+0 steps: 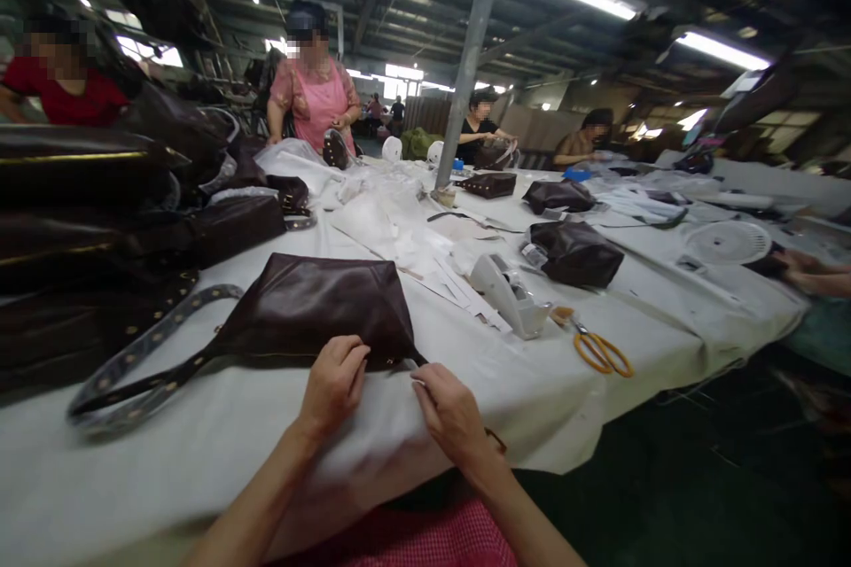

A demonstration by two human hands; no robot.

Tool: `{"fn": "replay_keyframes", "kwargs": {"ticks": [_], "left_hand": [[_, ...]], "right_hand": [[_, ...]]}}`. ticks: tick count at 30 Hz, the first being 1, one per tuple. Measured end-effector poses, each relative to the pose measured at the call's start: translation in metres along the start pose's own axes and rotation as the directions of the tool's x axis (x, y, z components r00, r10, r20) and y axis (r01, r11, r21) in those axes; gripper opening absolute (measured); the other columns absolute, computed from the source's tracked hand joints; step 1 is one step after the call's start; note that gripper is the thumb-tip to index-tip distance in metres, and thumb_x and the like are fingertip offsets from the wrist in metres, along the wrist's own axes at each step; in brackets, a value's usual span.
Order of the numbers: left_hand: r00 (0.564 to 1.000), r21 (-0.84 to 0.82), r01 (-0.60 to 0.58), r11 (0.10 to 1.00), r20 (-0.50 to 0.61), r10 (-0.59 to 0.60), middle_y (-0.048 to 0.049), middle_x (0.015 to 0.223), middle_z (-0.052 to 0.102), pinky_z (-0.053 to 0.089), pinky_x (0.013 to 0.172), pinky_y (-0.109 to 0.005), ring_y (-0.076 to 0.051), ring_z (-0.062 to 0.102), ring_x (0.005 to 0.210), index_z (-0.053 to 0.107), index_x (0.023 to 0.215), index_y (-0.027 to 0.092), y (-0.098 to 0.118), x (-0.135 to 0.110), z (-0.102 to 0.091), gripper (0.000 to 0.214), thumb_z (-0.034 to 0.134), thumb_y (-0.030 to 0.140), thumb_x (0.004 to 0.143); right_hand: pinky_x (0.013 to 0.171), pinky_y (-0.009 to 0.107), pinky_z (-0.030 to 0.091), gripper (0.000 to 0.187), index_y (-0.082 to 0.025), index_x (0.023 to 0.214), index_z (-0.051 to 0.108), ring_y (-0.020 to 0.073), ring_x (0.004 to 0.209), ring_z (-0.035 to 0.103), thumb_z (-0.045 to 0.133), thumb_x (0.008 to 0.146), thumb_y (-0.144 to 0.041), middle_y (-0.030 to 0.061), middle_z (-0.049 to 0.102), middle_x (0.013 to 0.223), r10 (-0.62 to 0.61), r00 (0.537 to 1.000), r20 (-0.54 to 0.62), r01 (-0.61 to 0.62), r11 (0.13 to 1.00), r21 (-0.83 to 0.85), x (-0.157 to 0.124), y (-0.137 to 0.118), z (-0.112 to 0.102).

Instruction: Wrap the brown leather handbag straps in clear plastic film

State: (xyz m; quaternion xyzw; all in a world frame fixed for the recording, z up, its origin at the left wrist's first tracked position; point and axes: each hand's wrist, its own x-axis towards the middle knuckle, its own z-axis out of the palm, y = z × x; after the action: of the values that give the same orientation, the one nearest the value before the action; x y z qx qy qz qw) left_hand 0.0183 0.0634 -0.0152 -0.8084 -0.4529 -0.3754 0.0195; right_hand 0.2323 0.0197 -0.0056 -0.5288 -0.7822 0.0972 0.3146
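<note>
A dark brown leather bag (319,306) lies flat on the white-covered table (219,434) in front of me, its studded strap (143,363) looping off to the left. My left hand (332,383) is curled with its fingers closed on the bag's near edge. My right hand (450,412) pinches the bag's near right corner, fingers pressed together. Both forearms reach up from the bottom of the view.
A stack of dark bags (86,239) stands at the left. A white tape dispenser (511,294) and yellow-handled scissors (602,351) lie to the right, with another brown bag (575,252) and paper pieces (412,239) behind. Several people work at the far side; a co-worker's hand (808,270) shows at the right.
</note>
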Motion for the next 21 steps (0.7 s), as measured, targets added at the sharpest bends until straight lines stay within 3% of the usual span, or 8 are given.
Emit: {"fn": "replay_keyframes", "kwargs": {"ticks": [3,6,10,13,17,21], "left_hand": [[0.991,-0.215,0.095,0.972,0.116,-0.071,-0.012,0.094,0.068,0.053,0.082,-0.037,-0.023,0.063,0.088,0.068,0.091,0.016,0.012,-0.009,0.004,0.027,0.041,0.02,0.091],[0.947,-0.363,0.308,0.88,0.207,-0.246,-0.0121,0.104,0.07,0.051,0.091,-0.042,-0.026,0.065,0.097,0.068,0.097,0.018,0.017,-0.014,0.012,0.025,0.048,0.027,0.085],[0.794,-0.55,0.602,0.579,0.334,-0.508,-0.0116,0.115,0.069,0.045,0.1,-0.044,-0.029,0.062,0.108,0.066,0.106,0.017,0.022,-0.006,0.02,0.036,0.057,0.035,0.076],[0.727,-0.652,0.653,0.385,0.397,-0.56,-0.0097,0.106,0.07,0.048,0.095,-0.039,-0.027,0.063,0.104,0.064,0.1,0.016,0.029,0.004,0.027,0.036,0.061,0.036,0.069],[0.721,-0.681,0.624,0.383,0.314,-0.617,-0.0035,0.084,0.066,0.051,0.079,-0.033,-0.023,0.064,0.086,0.06,0.085,0.018,0.038,0.014,0.037,0.029,0.064,0.04,0.067],[0.713,-0.675,0.625,0.393,0.288,-0.639,-0.0013,0.073,0.064,0.049,0.068,-0.031,-0.021,0.063,0.073,0.056,0.081,0.019,0.042,0.021,0.041,0.035,0.067,0.047,0.064]], "right_hand": [[0.075,0.032,0.05,0.013,-0.021,0.101,0.056,0.0228,0.088,0.064,0.049,0.09,-0.017,0.0089,0.066,0.096,0.07,0.997,0.019,-0.069,0.995,-0.075,0.016,-0.021,0.02],[0.068,0.032,0.049,0.023,-0.019,0.108,0.053,0.0236,0.077,0.065,0.058,0.086,-0.022,0.01,0.066,0.09,0.249,0.967,-0.054,-0.255,0.951,-0.172,0.027,-0.036,0.039],[0.071,0.035,0.05,0.026,-0.019,0.11,0.051,0.0257,0.082,0.067,0.057,0.084,-0.02,0.0107,0.067,0.091,0.345,0.934,-0.098,-0.352,0.934,-0.065,0.033,-0.04,0.047],[0.077,0.034,0.051,0.03,-0.021,0.111,0.053,0.0233,0.09,0.066,0.053,0.081,-0.013,0.0086,0.067,0.099,0.323,0.936,-0.139,-0.31,0.945,0.105,0.031,-0.031,0.045],[0.077,0.03,0.051,0.027,-0.021,0.104,0.057,0.0181,0.082,0.067,0.053,0.079,-0.012,0.0036,0.069,0.092,0.347,0.931,-0.114,-0.299,0.903,0.309,0.031,-0.017,0.041],[0.069,0.025,0.052,0.022,-0.021,0.1,0.061,0.015,0.073,0.067,0.051,0.081,-0.013,0.0014,0.071,0.085,0.309,0.95,-0.049,-0.259,0.864,0.431,0.028,-0.02,0.027]]}}
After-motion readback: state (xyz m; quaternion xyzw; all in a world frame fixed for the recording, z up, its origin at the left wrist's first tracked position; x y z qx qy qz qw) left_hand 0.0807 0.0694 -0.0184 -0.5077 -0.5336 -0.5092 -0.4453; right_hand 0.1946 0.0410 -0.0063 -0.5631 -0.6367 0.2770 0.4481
